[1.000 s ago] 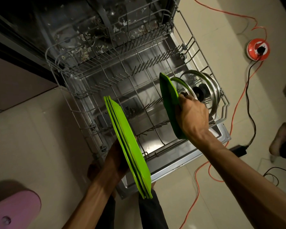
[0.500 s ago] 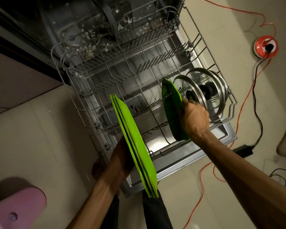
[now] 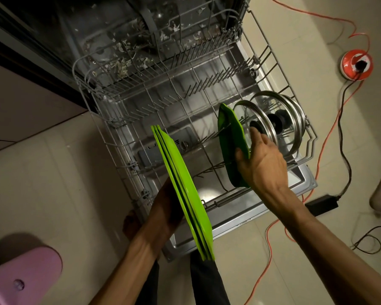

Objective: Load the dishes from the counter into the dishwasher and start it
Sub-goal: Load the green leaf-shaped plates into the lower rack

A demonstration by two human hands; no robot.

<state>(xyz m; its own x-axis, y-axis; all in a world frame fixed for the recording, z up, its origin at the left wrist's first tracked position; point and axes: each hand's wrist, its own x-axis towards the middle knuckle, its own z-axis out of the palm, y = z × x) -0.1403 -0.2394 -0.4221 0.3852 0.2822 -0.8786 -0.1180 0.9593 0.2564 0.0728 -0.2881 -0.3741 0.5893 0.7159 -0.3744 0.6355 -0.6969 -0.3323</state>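
Lower rack [image 3: 304,160] is pulled out over the open dishwasher door [image 3: 235,223]. One green plate [image 3: 230,139] stands on edge among the tines near the rack's right side, just beside two glass lids [image 3: 271,119] racked at the right edge. The right hand [image 3: 262,159] has a loose grip on this plate: thumb on its near face, fingers reaching over the rim toward the lids. Whether the plate is fully seated between tines cannot be told.

The left hand [image 3: 165,208] holds a stack of green plates [image 3: 185,192] on edge over the rack's front edge, its grip closed under them and mostly hidden.

Risks, as judged: if released unseated, the racked plate may tip against the nearer lid or fall flat. The stack, supported one-handed, may fan or slip. The orange cable [image 3: 330,137] on the floor lies close to the door's right corner, a trip hazard.

Lettering on the door's inner panel is too dim to read.
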